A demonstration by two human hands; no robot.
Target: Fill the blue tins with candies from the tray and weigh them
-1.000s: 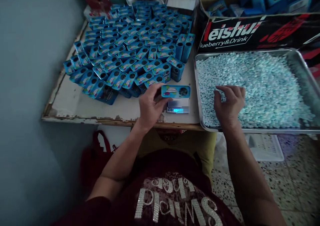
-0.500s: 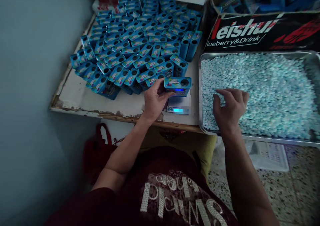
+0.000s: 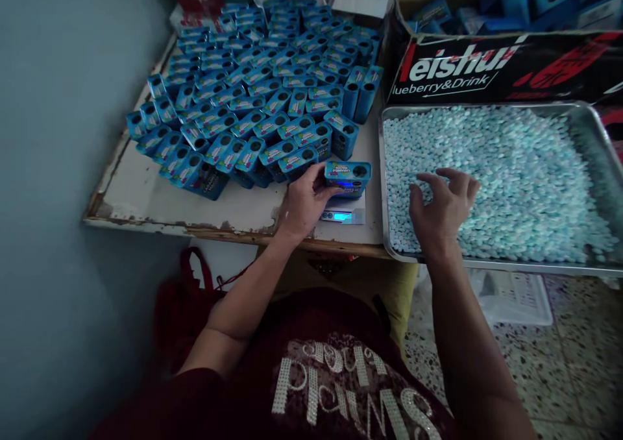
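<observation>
My left hand (image 3: 305,200) grips a blue candy tin (image 3: 348,171) by its left end, fingers behind and thumb in front. A dark round hole shows in the tin's top. The tin is upright at a small digital scale (image 3: 327,215) with a lit blue display; whether its base rests on the plate I cannot tell. My right hand (image 3: 442,209) hovers over pale blue candies (image 3: 525,187), thumb and fingers apart, with nothing visible in it. The candies lie spread in a metal tray (image 3: 511,268).
Many similar blue tins (image 3: 263,89) stand packed together on the worn white table (image 3: 146,200). Behind the tray is a black printed carton (image 3: 452,70) with more blue packs inside. A red bag (image 3: 180,304) is below the table at left.
My left hand has lowered the tin closer to the scale. My right hand keeps its spread pose over the candies. The whole view has shifted slightly.
</observation>
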